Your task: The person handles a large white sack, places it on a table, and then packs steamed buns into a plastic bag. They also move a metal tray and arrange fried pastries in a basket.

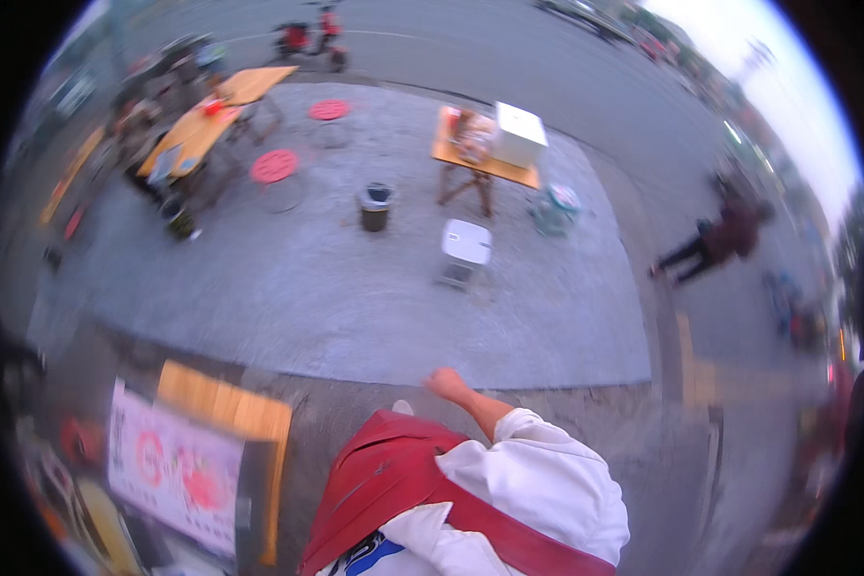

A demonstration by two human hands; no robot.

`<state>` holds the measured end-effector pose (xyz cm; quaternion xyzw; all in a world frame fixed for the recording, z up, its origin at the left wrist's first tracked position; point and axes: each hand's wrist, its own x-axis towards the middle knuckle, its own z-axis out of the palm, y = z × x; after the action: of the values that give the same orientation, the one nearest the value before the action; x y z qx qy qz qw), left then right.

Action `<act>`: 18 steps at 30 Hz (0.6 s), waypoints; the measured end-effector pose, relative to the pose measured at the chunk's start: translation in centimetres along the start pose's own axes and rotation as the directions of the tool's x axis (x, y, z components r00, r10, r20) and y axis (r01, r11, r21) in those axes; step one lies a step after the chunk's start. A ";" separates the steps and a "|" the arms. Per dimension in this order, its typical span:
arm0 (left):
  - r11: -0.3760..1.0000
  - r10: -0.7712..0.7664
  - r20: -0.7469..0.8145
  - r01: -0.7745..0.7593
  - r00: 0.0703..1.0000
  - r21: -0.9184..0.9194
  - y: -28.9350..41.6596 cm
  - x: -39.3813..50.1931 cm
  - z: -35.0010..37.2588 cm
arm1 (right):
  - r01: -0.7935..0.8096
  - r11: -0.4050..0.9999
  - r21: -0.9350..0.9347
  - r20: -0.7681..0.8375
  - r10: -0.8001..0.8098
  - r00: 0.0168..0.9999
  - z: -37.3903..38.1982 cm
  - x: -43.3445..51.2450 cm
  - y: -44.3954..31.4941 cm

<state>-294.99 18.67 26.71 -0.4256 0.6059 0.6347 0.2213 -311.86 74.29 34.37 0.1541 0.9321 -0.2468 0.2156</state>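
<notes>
My right hand (448,384) hangs in front of me, beyond the red apron (396,468), with its arm in a rolled white sleeve. Its fingers look loosely curled and blurred, and no object shows in them. My left hand is out of view. The tip of a light shoe (402,407) shows past the apron. Ahead on the grey pavement stands a white plastic stool (466,243). Behind it, a wooden folding table (484,168) bears a white box (520,135) and bagged items (473,137) that are too blurred to name.
A lined bin (374,209) and red round stools (274,167) stand ahead. Someone sits by long wooden tables (191,137) at left. Near left is a wooden stand (223,399) with a printed sign (176,468). A person (727,230) walks at right; a red scooter (317,37) stands by the road.
</notes>
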 end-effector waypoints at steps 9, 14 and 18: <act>0.991 0.122 0.193 -0.129 0.974 0.028 17.3 2.4 9.6 | -0.584 0.807 0.088 0.019 0.585 0.811 1.2 -3.8 13.2; 0.988 0.125 0.140 -0.136 0.982 0.077 23.1 3.9 15.0 | -0.585 0.809 0.048 -0.022 0.587 0.809 3.8 -7.2 15.7; 0.981 0.060 0.389 -0.126 0.919 0.146 22.9 7.3 14.9 | -0.540 0.837 0.082 -0.089 0.546 0.833 6.7 -7.9 14.1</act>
<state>-321.21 27.35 32.65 -0.2441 0.6220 0.6618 0.3399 -297.36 81.06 27.37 0.4314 0.8534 -0.1914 0.2214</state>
